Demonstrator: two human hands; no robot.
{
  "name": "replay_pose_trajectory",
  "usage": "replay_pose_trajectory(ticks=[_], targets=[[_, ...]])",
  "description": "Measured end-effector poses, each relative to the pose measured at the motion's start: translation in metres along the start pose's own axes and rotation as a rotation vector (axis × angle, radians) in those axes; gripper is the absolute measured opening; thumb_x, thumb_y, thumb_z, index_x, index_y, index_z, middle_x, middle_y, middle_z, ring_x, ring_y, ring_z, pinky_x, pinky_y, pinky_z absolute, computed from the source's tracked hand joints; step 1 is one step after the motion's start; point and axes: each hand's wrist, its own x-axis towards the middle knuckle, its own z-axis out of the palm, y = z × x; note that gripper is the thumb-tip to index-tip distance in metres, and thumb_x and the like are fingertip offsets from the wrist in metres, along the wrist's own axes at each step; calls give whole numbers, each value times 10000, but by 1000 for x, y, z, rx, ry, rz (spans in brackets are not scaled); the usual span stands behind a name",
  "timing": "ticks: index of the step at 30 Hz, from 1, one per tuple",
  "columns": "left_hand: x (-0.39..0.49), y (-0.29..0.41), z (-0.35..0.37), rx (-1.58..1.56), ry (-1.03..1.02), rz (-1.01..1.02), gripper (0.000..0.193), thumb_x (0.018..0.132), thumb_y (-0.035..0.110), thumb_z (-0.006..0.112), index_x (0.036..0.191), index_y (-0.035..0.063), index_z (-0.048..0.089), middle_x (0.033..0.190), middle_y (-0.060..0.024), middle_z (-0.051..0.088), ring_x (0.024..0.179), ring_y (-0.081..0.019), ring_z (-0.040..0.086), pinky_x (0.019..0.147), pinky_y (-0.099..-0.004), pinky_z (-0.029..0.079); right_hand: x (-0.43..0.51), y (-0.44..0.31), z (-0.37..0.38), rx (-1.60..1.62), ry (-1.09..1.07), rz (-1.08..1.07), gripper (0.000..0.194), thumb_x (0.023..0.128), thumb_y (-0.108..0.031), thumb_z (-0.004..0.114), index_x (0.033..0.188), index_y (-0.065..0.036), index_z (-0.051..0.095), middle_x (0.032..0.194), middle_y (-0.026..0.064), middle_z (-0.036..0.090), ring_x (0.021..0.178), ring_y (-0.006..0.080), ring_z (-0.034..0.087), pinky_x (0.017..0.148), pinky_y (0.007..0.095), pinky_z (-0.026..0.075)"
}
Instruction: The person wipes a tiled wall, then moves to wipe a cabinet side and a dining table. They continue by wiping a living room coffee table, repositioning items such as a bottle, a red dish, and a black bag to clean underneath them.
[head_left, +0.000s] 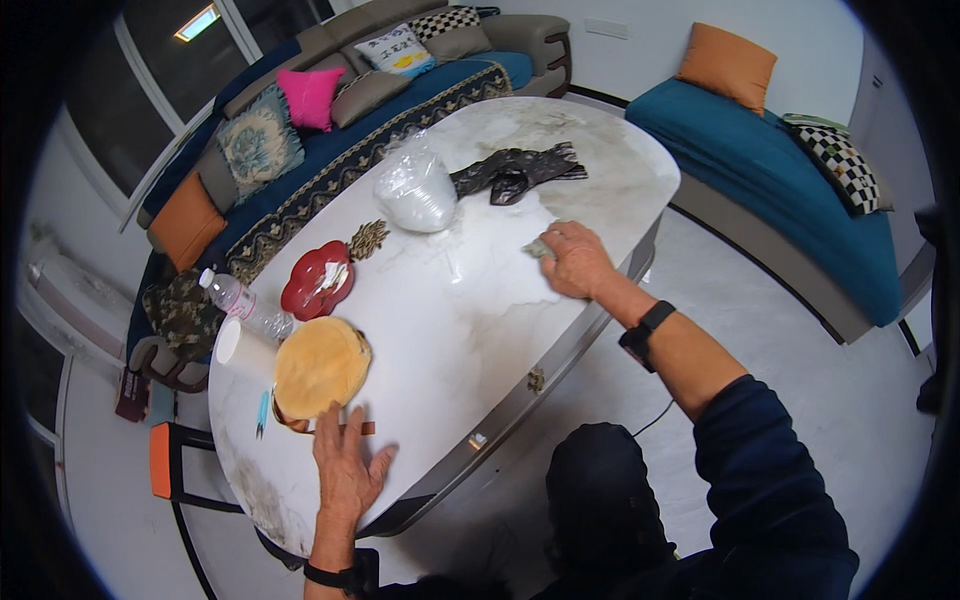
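Observation:
My right hand (576, 259) presses a small grey-green cloth (537, 248) flat on the white marble-look tabletop (442, 352), near its right edge. Most of the cloth is hidden under the fingers. Around it the top looks wet and whiter, with brownish smears beside that patch. My left hand (345, 461) lies at the near left end, fingers apart and nothing in its grasp. Its fingertips reach the lower edge of a round tan plush bag (321, 367) and its brown strap (367, 428).
Farther back stand a clear-plastic-wrapped white bundle (416, 191) and a crumpled black plastic bag (525, 169). Along the left sit a small brown pile (368, 238), a red flower-shaped dish (319, 281), a plastic bottle (247, 304), a white paper cup (244, 346) and a light-blue tool (262, 412).

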Motion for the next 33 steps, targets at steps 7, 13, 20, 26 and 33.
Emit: replay_pose_trajectory(ticks=[7,13,20,26,33], targets=[[-16,2,20,60,-59,-35,649,912,298,704,1472,45,496,1531,-310,362,1387,-502,343,1128,-596,295,-44,-92,-8,357,-100,-327,400,832,-264,737,1168,-50,703,1282,178,637,1225,345,564,1048,446,438],[-15,3,20,2,-54,-80,657,906,301,705,1470,38,492,1534,-303,356,1394,-502,339,1135,-593,293,-53,-93,-21,388,-174,-378,379,829,-235,748,1169,-74,697,1261,151,639,1220,317,562,1031,434,438],[-16,1,20,39,-107,-108,632,920,324,684,1452,24,523,1558,-289,352,1429,-498,313,1158,-598,267,-12,32,-20,191,-33,-208,285,864,-217,687,1138,-146,720,1170,107,685,1084,335,632,915,475,509],[-17,-1,22,50,-94,-91,643,911,325,688,1456,33,515,1542,-287,367,1419,-493,323,1150,-599,273,16,152,-42,-243,-135,362,429,969,-398,541,1281,-131,667,1338,112,644,1284,323,563,1056,484,451],[-16,1,22,30,-103,-120,649,899,304,695,1450,18,505,1542,-290,358,1417,-496,324,1146,-603,273,12,123,-30,-319,-150,352,406,949,-358,574,1214,-70,683,1308,176,647,1244,353,575,1036,453,477]])
